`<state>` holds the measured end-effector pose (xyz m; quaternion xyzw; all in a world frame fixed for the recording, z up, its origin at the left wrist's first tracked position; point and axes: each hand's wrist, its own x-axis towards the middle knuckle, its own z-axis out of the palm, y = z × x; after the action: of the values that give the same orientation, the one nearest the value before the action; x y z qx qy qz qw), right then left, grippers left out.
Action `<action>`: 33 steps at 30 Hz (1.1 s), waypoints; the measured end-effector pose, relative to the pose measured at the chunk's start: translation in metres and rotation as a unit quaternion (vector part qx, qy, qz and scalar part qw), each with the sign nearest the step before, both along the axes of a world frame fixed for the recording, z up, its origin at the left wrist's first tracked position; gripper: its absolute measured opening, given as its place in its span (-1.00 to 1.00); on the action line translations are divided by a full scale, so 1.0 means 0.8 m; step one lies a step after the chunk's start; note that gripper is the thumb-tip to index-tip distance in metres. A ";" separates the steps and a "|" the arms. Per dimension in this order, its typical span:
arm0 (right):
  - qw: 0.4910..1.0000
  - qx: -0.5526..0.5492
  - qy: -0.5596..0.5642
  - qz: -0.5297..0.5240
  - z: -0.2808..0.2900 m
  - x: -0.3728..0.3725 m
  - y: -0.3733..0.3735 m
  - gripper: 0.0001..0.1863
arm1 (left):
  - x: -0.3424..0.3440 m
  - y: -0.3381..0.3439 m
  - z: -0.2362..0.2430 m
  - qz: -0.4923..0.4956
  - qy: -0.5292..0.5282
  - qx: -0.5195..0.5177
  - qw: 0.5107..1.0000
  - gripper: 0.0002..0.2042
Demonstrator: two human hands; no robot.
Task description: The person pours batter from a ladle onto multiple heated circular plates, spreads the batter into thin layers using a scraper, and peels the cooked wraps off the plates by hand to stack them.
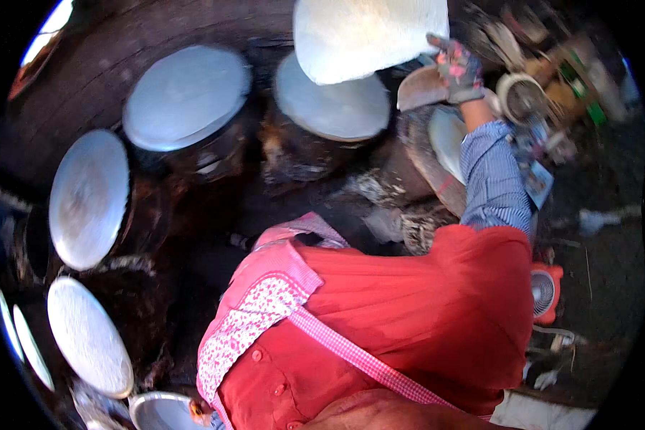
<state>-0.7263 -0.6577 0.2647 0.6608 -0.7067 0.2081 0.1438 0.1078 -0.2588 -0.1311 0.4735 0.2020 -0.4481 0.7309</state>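
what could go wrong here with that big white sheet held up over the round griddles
The thin white sheet hangs from the gloved right hand by one edge, so it might tear or fold as it moves. It could also land off-centre on the round griddle below. The blue striped sleeve reaches across the blackened stove, which may be hot.

— How many round griddles?
— Four big ones: [186, 97], [331, 106], [88, 197], [88, 335].
— Fans?
— One orange fan [545, 290].
— Gloved hands?
— One gloved hand [457, 68], one pale sheet [365, 36] by it.
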 end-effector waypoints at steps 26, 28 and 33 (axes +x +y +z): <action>0.909 0.217 0.203 -0.292 -0.017 -0.406 0.112 -0.64 | -0.023 -0.159 0.021 -0.115 -0.089 0.073 0.987 -0.82; 0.903 0.215 0.223 -0.296 -0.001 -0.456 0.102 -0.63 | -0.031 -0.158 0.027 -0.107 -0.092 0.081 0.987 -0.82; 0.911 0.079 0.150 -0.375 0.070 -0.431 0.142 -0.56 | -0.036 -0.146 0.038 -0.090 -0.109 0.106 0.984 -0.83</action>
<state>-1.0709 -0.5443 0.3209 0.3794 -0.8868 -0.0191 0.2631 0.0787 -0.3755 -0.1010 0.6106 0.1241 -0.4334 0.6511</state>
